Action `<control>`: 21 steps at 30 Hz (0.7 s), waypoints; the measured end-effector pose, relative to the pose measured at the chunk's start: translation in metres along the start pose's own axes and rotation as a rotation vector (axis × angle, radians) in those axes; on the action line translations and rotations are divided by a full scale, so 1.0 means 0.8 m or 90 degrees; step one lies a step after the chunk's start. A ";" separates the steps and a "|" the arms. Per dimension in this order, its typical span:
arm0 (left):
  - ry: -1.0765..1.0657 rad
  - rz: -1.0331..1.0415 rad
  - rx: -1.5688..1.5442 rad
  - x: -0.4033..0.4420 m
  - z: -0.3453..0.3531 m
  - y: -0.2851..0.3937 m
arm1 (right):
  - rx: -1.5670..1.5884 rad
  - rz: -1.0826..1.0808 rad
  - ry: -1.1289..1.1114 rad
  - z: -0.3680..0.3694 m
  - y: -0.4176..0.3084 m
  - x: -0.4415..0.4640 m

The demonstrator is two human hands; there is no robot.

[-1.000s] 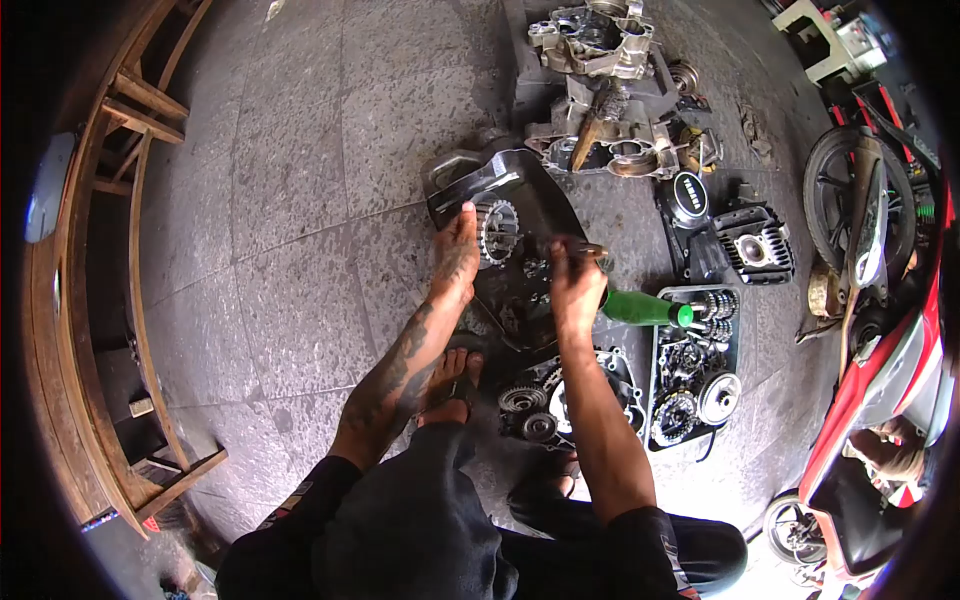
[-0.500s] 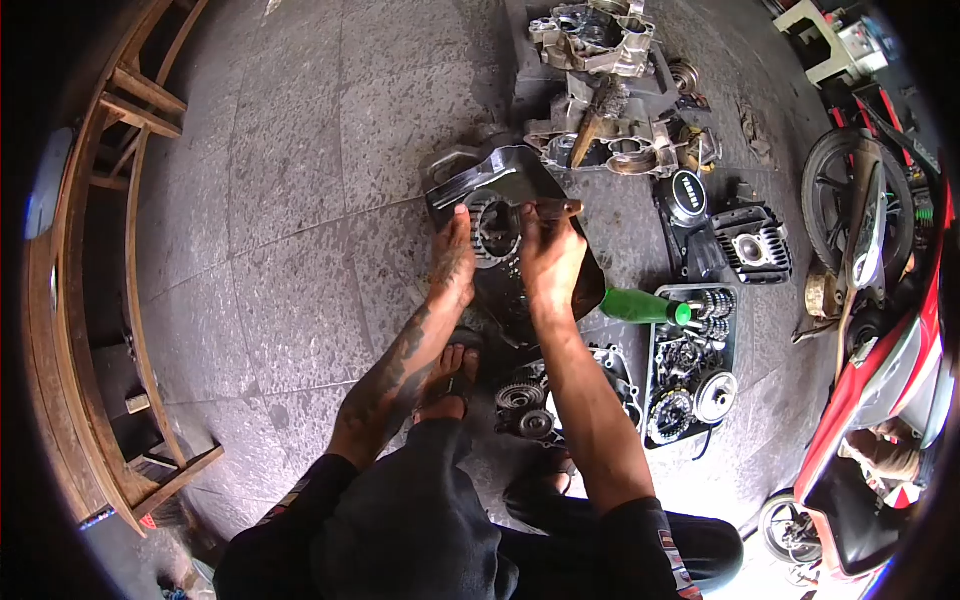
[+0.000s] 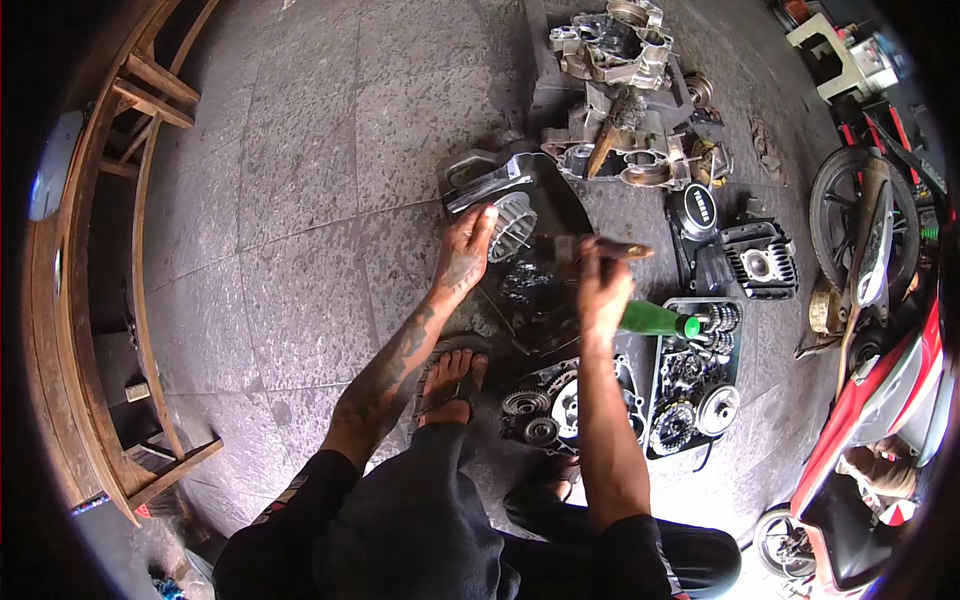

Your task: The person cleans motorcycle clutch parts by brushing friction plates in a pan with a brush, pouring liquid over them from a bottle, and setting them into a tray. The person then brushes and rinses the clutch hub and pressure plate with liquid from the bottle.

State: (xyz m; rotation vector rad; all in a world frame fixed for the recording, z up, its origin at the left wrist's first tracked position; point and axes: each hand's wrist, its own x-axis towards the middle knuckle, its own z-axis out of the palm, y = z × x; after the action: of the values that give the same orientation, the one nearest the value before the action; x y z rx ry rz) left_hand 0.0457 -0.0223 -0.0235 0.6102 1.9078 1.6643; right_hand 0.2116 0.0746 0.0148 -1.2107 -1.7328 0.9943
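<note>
My left hand [image 3: 466,248] is clamped on a toothed clutch basket [image 3: 512,228], thumb along its rim, and I have it tilted over the left edge of a black pan [image 3: 560,190] on the tiled floor [image 3: 300,200]. My right hand [image 3: 605,300] is closed around the wooden handle of a brush [image 3: 633,250] at the pan's right edge; its head is blurred, so I can't tell whether it touches anything. Wet, dark liquid glints in the pan below the basket.

Just right of the pan sits a green bottle [image 3: 655,319], its cap by the far-left corner of a tray [image 3: 728,368] full of gears. A gear-filled engine cover [image 3: 625,375] lies at the pan's near edge. Past its far-right corner are two crankcase castings [image 3: 655,165], a wire brush [image 3: 602,145] resting on the nearer one.
</note>
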 end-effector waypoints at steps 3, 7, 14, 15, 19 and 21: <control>-0.066 0.091 0.020 0.002 -0.008 0.011 | 0.149 0.080 -0.029 -0.013 -0.069 0.031; -0.133 0.084 0.009 0.004 -0.015 0.008 | 0.101 0.083 -0.082 0.017 -0.037 0.058; -0.142 -0.122 -0.253 0.024 -0.022 -0.031 | 0.125 0.131 -0.017 0.018 0.004 0.034; -0.113 -0.160 -0.369 0.023 -0.019 -0.017 | 0.044 0.101 0.012 0.018 0.002 0.032; 0.007 -0.259 -0.528 0.033 -0.007 0.003 | -0.289 0.028 -0.065 0.027 0.047 -0.011; 0.012 -0.277 -0.537 0.034 -0.001 0.007 | -0.305 0.032 -0.109 0.026 0.045 -0.022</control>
State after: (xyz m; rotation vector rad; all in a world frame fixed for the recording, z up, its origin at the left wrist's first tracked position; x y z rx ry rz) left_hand 0.0246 -0.0044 -0.0202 -0.1486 1.0575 1.9316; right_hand 0.2092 0.0632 -0.0287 -1.5056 -2.1651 0.7480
